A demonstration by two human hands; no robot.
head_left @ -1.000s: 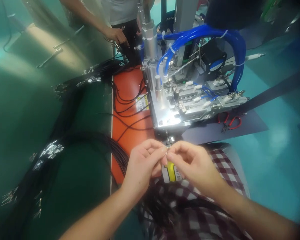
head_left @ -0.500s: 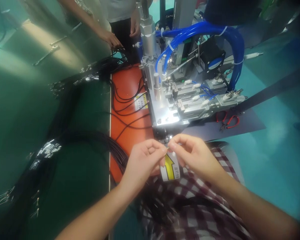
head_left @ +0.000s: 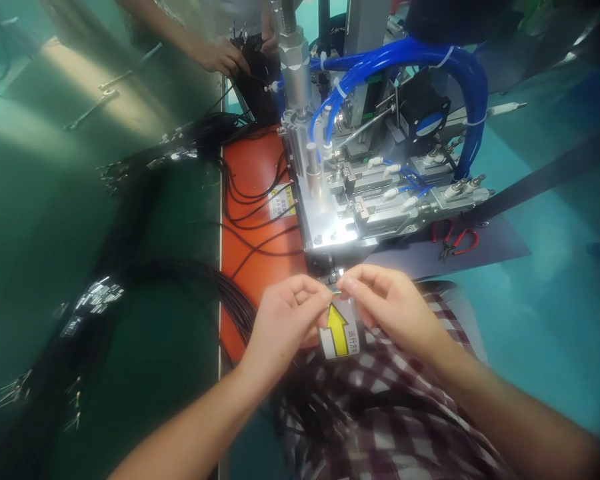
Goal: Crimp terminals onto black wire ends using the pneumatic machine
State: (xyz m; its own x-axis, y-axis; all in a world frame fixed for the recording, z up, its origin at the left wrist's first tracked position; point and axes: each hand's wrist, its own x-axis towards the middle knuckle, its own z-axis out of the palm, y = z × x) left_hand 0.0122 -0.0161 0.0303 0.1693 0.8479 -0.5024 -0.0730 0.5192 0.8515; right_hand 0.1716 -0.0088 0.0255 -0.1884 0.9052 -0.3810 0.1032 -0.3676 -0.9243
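My left hand (head_left: 293,310) pinches a thin wire (head_left: 335,291), greenish where it shows between my fingertips. From the other side, my right hand (head_left: 383,297) closes thumb and fingers at the wire's end, with the tip hidden. Both hands are close together above a white label with a yellow arrow (head_left: 338,333). Below them, a bunch of dark cables (head_left: 315,407) lies across a checked cloth (head_left: 395,433) on my lap. Just ahead of my fingers stands the front of a metal machine (head_left: 335,233).
Black cable bundles (head_left: 180,270) with bare silvery ends lie on the green table (head_left: 170,360) at left. More black cables cross an orange surface (head_left: 260,160). Blue hoses (head_left: 405,57) arch over the machine. Red-handled cutters (head_left: 453,245) lie right. A co-worker's hand (head_left: 227,59) holds dark cables.
My fingertips have parted slightly, and more of the greenish wire shows between them. At the back, the co-worker's hand has lifted a dark bunch of cables.
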